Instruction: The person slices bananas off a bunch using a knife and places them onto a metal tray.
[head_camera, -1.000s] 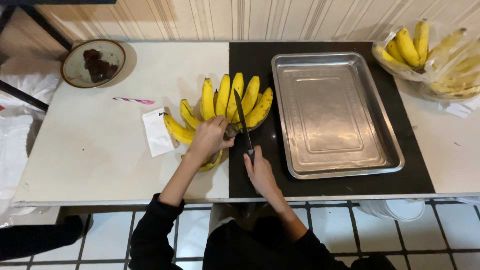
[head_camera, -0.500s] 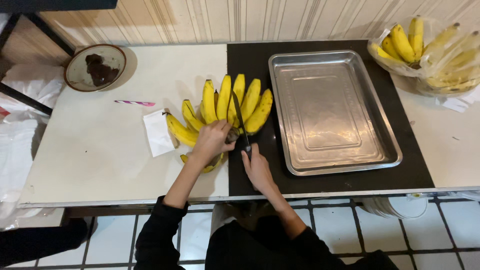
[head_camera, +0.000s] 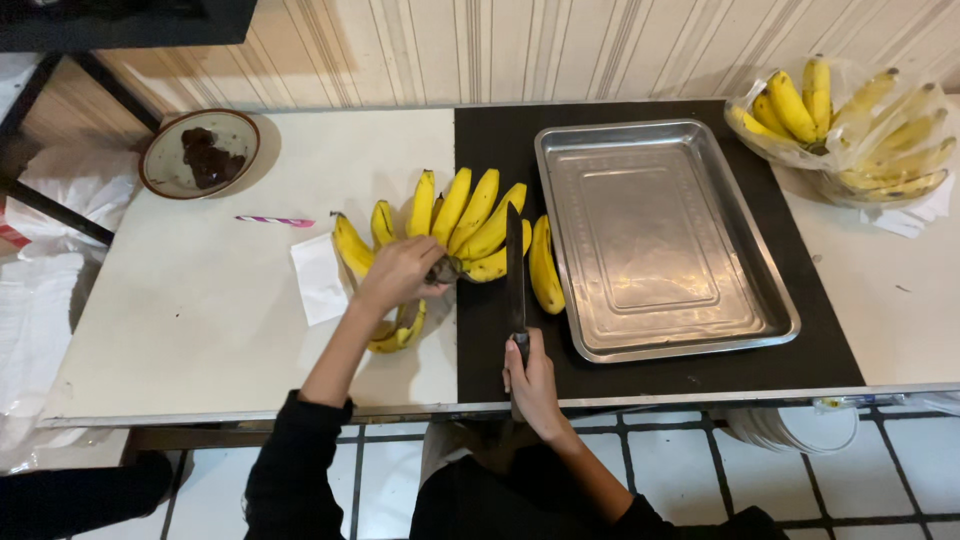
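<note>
Yellow, a bunch of bananas (head_camera: 450, 225) fanned out on the table (head_camera: 200, 310), straddling the seam between the pale top and the black mat (head_camera: 500, 140). Fruit tips aimed away toward the wall, crown end toward the near edge, long axes running roughly near-to-far and splaying left and right. One banana (head_camera: 545, 265) lying apart at the right of the fan, just beside the rim of the steel tray (head_camera: 665, 235), its length also near-to-far with a slight curve.

Left hand (head_camera: 400, 272) closed over the crown of the bunch, fingers wrapped around the stems, pinning it down. Right hand (head_camera: 530, 375) shut around the handle of a knife (head_camera: 515, 275) near the front edge of the table; blade dark, narrow, pointing straight away, lying between the fan and the single banana, tip up among the fruit.

Open pale surface left of the bunch, broken only by a white paper square (head_camera: 320, 278) just beside the leftmost fruit and a pink-striped stick (head_camera: 275, 220) farther back. Bowl with something dark (head_camera: 200, 153) at the far left corner. Tray interior bare, close on the right. Bag of more bananas (head_camera: 850, 125) at the far right, well apart. Little room between knife hand and the near edge.
</note>
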